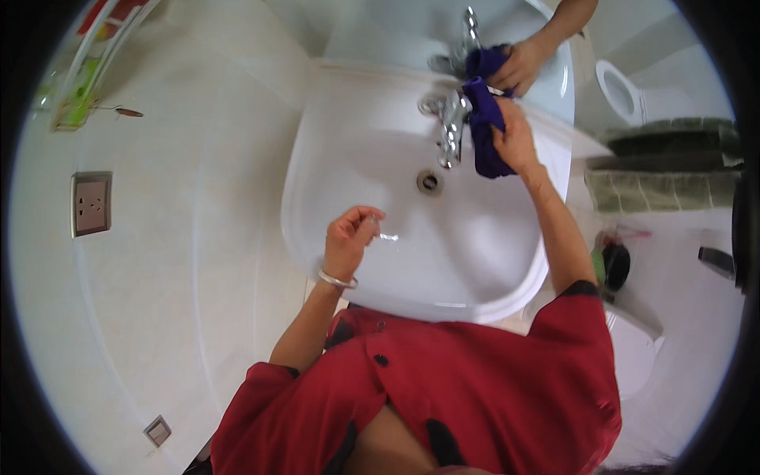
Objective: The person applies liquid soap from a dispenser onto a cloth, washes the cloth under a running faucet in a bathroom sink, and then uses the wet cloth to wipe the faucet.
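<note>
My right hand (515, 135) grips a purple cloth (488, 133) just right of the chrome faucet (452, 127), at the back of the white washbasin (368, 166). Part of the cloth hangs down toward the bowl. Over the near left part of the basin is my left hand (350, 237), its fingers curled and the thumb near the index finger; whether something small is between them cannot be told. A bracelet (337, 279) circles that wrist. The round drain (429, 182) lies below the spout, between my hands.
A mirror (386, 35) behind the basin reflects the faucet, cloth and right hand. A wall socket (92, 205) and a rack (77, 101) with a small hanging item (129, 112) are on the left. Green towels (665, 191) hang at right, above a white toilet (632, 350).
</note>
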The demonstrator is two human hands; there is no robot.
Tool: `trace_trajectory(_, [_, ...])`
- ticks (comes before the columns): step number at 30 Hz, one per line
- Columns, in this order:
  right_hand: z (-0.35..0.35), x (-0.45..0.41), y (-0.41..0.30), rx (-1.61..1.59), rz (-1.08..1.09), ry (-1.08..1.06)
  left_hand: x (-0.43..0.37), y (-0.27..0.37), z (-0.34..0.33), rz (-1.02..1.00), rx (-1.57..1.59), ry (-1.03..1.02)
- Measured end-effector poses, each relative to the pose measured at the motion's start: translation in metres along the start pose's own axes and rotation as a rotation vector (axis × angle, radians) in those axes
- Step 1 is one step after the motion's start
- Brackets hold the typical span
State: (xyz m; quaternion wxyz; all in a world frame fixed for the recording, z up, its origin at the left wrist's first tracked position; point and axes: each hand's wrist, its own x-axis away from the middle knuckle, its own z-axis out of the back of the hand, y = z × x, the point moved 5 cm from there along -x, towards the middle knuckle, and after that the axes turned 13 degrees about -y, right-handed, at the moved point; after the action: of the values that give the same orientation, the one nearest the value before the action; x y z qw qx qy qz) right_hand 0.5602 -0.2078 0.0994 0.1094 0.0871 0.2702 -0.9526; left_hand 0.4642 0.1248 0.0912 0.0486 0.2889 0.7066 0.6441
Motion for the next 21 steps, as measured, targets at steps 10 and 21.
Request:
trace_trajectory(10, [0.036, 0.24, -0.063, 0.194, -0.287, -0.169, -0.004, -0.017, 0.014, 0.097, 0.085, 0.092])
trace_trajectory(21, [-0.193, 0.128, -0.301, -0.591, -0.016, -0.299, 0.016, 0.021, 0.008, 0.018, 0.032, -0.067])
